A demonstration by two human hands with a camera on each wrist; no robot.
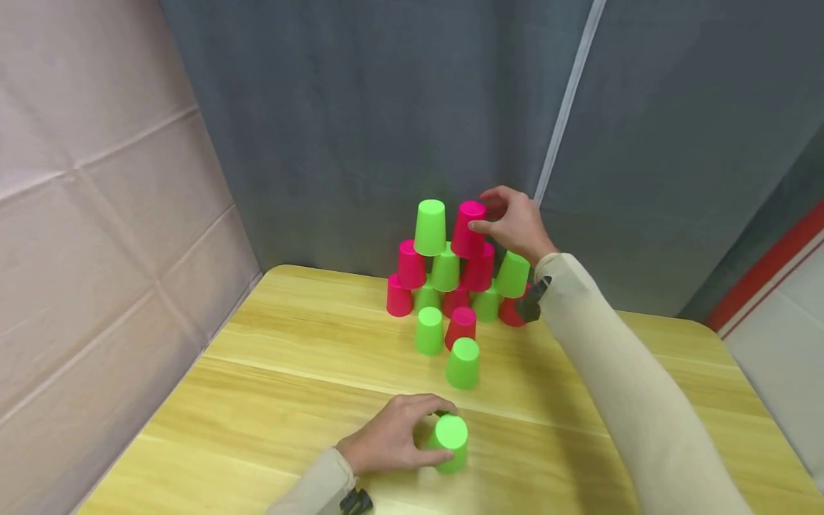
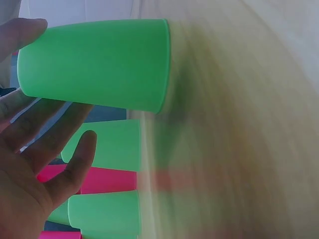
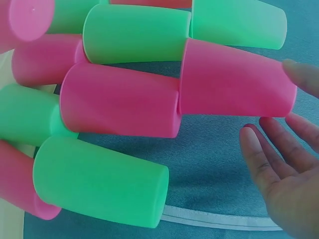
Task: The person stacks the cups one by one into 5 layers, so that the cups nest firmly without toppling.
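Tabletop [image 1: 270, 357] blurs; right hand [image 3: 279, 169] seemingly open.

No text, label, brand, number or sign can be read in any of the three views. The green cups [image 1: 463, 363] and pink cups [image 1: 468, 229] are plain plastic with no print, and the worktop [image 1: 290, 372] shows only bare wood grain. The grey curtain [image 1: 386, 107] behind carries no marking either.
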